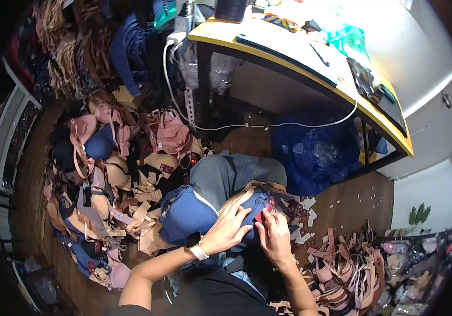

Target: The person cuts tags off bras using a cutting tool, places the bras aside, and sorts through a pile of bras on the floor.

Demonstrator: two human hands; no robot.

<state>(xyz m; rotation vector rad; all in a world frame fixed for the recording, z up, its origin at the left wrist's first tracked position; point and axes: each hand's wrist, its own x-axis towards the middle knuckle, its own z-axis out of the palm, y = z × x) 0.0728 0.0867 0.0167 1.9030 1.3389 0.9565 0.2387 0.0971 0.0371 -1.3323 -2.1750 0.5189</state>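
Note:
A blue bra point(188, 215) with moulded cups lies across my lap, over my grey-blue trousers point(220, 174). My left hand point(228, 227), with a watch on the wrist, is closed on the bra near its strap and band. Close beside it, my right hand point(274, 231) pinches a dark red tag point(264, 210) with white print at the bra's edge. The fingertips of both hands nearly meet. My fingers hide how the tag joins the fabric.
To the left a large heap of bras point(115, 174) covers the floor. More bras point(347, 268) lie stacked at lower right, near scattered paper tags point(307, 216). A blue plastic bag point(321, 158) sits under the yellow-edged desk point(289, 52), where a white cable point(268, 125) hangs.

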